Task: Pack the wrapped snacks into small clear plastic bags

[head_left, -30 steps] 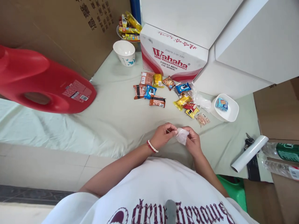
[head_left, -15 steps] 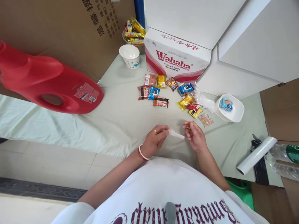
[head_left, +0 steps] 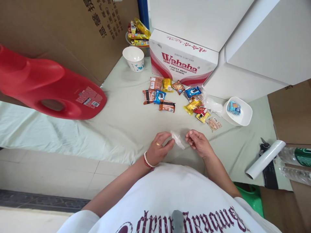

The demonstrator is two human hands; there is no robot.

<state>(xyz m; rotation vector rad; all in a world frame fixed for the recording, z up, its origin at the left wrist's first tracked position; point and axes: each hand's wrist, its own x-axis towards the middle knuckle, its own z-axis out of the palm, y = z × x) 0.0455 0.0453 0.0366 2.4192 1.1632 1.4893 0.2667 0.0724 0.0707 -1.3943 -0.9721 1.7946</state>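
Observation:
My left hand (head_left: 160, 147), with a ring and a beaded bracelet, grips one end of a small clear plastic bag (head_left: 178, 140) between thumb and fingers. Just right of the bag, my right hand (head_left: 198, 142) has its thumb and fingers pinched together; whether anything is between them is hidden. Beyond my hands lie small wrapped snacks in two loose groups, among them a brown packet (head_left: 167, 105) and a yellow one (head_left: 193, 106). A pale snack packet (head_left: 213, 124) lies nearest my right hand. More crumpled clear plastic (head_left: 212, 105) rests by the right group.
A white bowl (head_left: 247, 115) with a blue packet (head_left: 234, 108) stands at right. At the back are a paper cup (head_left: 133, 58), a bowl of yellow snacks (head_left: 139, 34) and a Wahaha carton (head_left: 182, 61). A red jug (head_left: 53, 87) is at left; a white roll (head_left: 265, 159) and bottles (head_left: 293, 157) lie right.
The plastic bag has spread wider and hangs more steeply from my left hand. My right hand has moved slightly left and down, and its fingers are more closely pinched.

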